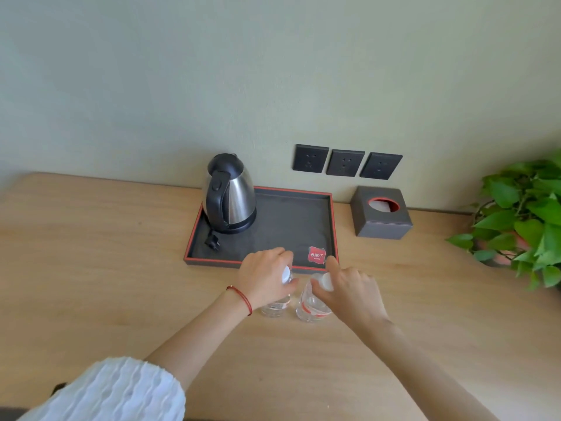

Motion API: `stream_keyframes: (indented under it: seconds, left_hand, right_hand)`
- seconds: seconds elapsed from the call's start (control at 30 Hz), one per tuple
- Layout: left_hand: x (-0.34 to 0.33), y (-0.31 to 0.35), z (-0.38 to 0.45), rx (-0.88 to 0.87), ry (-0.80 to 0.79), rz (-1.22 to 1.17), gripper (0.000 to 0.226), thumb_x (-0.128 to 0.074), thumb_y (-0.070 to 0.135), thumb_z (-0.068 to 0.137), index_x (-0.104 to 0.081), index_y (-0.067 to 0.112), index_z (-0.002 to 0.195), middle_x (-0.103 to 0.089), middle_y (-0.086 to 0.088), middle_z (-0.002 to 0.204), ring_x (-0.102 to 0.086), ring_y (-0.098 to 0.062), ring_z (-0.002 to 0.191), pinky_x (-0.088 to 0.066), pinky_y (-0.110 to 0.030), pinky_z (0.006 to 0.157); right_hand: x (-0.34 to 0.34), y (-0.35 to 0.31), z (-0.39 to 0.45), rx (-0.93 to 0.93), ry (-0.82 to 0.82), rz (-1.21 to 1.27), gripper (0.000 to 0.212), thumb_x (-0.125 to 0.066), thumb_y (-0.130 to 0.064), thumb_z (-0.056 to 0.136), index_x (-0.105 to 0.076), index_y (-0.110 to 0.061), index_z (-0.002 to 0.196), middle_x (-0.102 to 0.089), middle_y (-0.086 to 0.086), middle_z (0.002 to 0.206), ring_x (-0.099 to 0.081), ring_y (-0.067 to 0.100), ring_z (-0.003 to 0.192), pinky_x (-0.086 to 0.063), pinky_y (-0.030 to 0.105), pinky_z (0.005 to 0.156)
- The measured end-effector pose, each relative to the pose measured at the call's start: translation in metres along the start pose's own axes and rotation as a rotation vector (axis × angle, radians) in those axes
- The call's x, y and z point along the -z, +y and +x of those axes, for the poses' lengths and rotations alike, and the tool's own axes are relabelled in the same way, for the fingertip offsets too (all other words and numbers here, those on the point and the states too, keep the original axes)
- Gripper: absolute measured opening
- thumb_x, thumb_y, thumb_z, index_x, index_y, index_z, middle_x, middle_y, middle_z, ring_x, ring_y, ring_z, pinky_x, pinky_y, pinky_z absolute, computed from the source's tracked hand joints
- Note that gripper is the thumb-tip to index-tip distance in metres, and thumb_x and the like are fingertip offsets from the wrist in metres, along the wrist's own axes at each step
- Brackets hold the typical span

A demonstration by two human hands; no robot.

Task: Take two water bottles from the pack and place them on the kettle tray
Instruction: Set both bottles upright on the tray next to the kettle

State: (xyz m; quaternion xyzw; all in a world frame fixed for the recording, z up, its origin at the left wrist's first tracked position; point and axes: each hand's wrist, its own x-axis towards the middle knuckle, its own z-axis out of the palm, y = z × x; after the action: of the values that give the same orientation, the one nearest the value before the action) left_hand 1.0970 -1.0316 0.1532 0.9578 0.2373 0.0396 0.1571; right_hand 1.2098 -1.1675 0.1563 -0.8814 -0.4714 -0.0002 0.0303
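Observation:
Two clear water bottles with white caps are just in front of the dark tray's near edge, over the wooden desk. My left hand (pixel 264 278) grips the left bottle (pixel 276 308) near its cap. My right hand (pixel 349 288) grips the right bottle (pixel 312 305) at its neck. The kettle tray (pixel 291 226) is dark grey with a red rim and lies against the wall. A steel kettle (pixel 230 194) with a black handle stands on the tray's back left corner. A red card (pixel 316 254) lies in its near right corner. The pack is out of view.
A black plug (pixel 212 240) lies on the tray in front of the kettle. A grey tissue box (pixel 382 212) stands right of the tray. A green potted plant (pixel 522 217) is at the far right. Three dark wall sockets (pixel 346 162) sit above the desk (pixel 106 253).

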Motion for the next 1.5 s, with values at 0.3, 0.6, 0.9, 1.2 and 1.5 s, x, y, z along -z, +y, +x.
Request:
stream_keyframes:
  seconds: [0.3,0.6,0.9,1.2,1.5]
  left_hand:
    - [-0.005,-0.001,-0.001,-0.007,0.035,-0.011,0.024,-0.057,0.043,0.076,-0.055,0.018,0.078,-0.061,0.000,0.079,-0.058,-0.022,0.070,-0.032,-0.028,0.054]
    - [-0.010,-0.004,-0.002,0.053,0.038,-0.039,0.023,-0.054,0.045,0.072,-0.055,0.023,0.076,-0.060,0.003,0.079,-0.057,-0.016,0.071,-0.031,-0.026,0.054]
    - [-0.008,-0.002,-0.001,0.127,-0.001,-0.120,0.021,-0.053,0.043,0.075,-0.053,0.022,0.079,-0.055,0.004,0.082,-0.050,-0.014,0.074,-0.037,-0.028,0.061]
    - [-0.006,0.000,-0.003,0.127,0.007,-0.118,0.021,-0.053,0.044,0.074,-0.053,0.023,0.076,-0.057,0.004,0.081,-0.053,-0.014,0.073,-0.041,-0.030,0.059]
    - [-0.007,-0.001,-0.001,0.110,0.040,-0.138,0.021,-0.054,0.043,0.074,-0.052,0.023,0.076,-0.056,0.004,0.080,-0.051,-0.014,0.071,-0.045,-0.033,0.058]
  right_hand:
    - [0.055,0.034,0.066,0.038,-0.123,0.279,0.027,-0.061,-0.034,0.084,-0.045,-0.012,0.083,-0.053,0.013,0.067,-0.055,0.039,0.069,-0.034,0.033,0.052]
    - [0.062,0.061,0.200,0.333,-0.094,0.213,0.016,-0.058,-0.025,0.088,-0.052,-0.012,0.095,-0.064,0.016,0.092,-0.057,0.035,0.081,-0.051,0.044,0.072]
    - [0.047,0.070,0.284,0.399,-0.179,0.125,0.016,-0.056,-0.013,0.090,-0.054,-0.006,0.105,-0.056,0.023,0.101,-0.056,0.037,0.090,-0.046,0.038,0.074]
    - [0.052,0.049,0.295,0.529,-0.273,0.020,0.012,-0.061,-0.003,0.085,-0.065,-0.004,0.097,-0.052,0.015,0.095,-0.054,0.035,0.096,-0.043,0.034,0.078]
    - [0.042,0.038,0.300,0.436,-0.174,0.075,0.017,-0.059,0.001,0.085,-0.065,-0.002,0.100,-0.055,0.021,0.102,-0.055,0.038,0.099,-0.044,0.034,0.077]
